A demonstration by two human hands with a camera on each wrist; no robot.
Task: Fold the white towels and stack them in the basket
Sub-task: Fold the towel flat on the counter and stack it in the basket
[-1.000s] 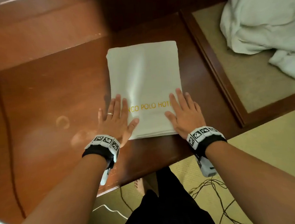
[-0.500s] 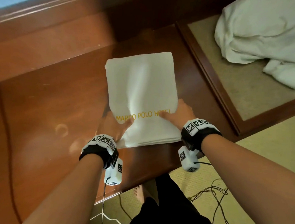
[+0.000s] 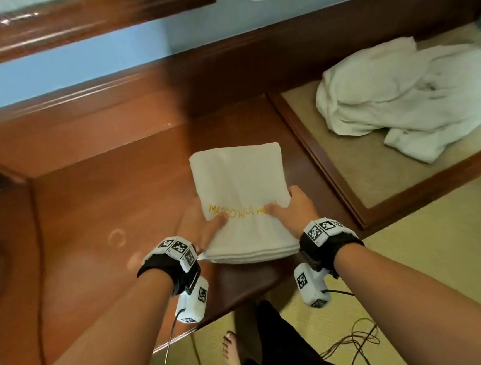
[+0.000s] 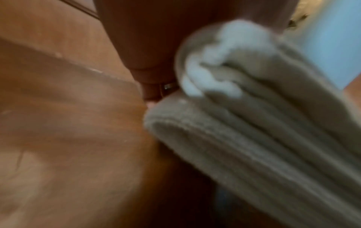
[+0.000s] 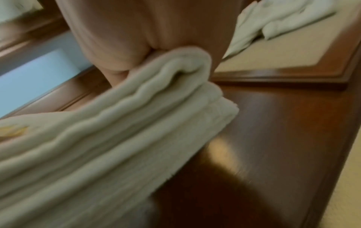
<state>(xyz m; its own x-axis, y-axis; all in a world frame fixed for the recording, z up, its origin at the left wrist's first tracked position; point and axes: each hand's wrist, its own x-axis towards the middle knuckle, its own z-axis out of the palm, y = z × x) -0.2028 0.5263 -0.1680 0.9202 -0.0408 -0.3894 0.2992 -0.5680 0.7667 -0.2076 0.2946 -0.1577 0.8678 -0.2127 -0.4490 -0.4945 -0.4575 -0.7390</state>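
Lifted off the wooden platform [image 3: 95,195] since 0.5 s ago: folded towel [image 3: 239,182], pinched by left hand [image 3: 201,226] & right hand [image 3: 292,211]. Unfolded towels [image 3: 417,94] heaped far right. L wrist: fingers under towel edge [image 4: 244,123]. R wrist: thumb clamping layers [image 5: 117,131].

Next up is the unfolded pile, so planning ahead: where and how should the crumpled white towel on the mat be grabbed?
Likely best at the loose end of the crumpled towel trailing toward the front right, coming from above. The rest is bunched in overlapping folds, and both hands, left hand and right hand, now grip the folded towel.
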